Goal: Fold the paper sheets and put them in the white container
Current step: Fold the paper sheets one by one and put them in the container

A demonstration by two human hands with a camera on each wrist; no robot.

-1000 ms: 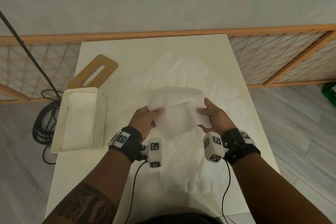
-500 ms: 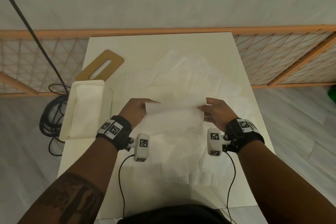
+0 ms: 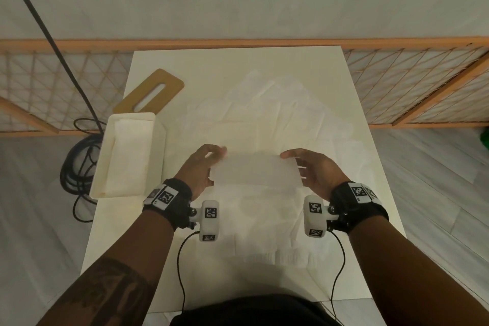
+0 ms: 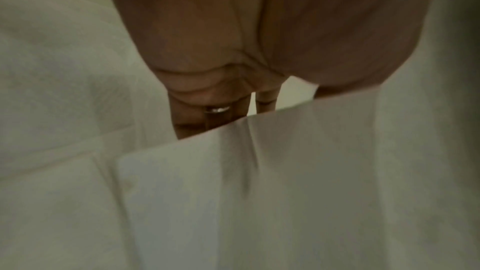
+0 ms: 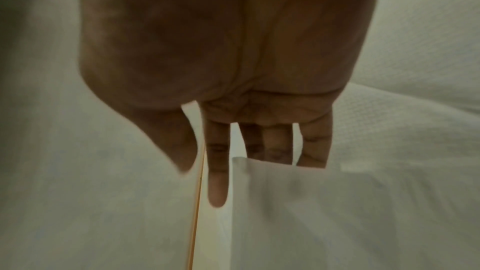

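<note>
- Tissue-thin folded sheet (image 3: 255,172), held flat above the loose paper sheets (image 3: 254,119) mid-table, looks weightless and limp; best taken at its short ends.
- Left hand (image 3: 201,167) pinches the left end; right hand (image 3: 315,172) has fingers spread straight at the right end.
- White container (image 3: 158,151) sits at the table's (image 3: 238,66) left edge.
- Half a second ago the sheet hung open; now it lies doubled and flatter.

The rectangular folded paper sheet (image 3: 255,172) was plain white, as were the loose sheets (image 3: 264,124) beneath. The boxy plastic container (image 3: 158,145) was off-white, the flat slotted wooden lid (image 3: 169,85) tan. Black wristbands (image 3: 174,201) carried black-and-white square-patterned markers.
</note>
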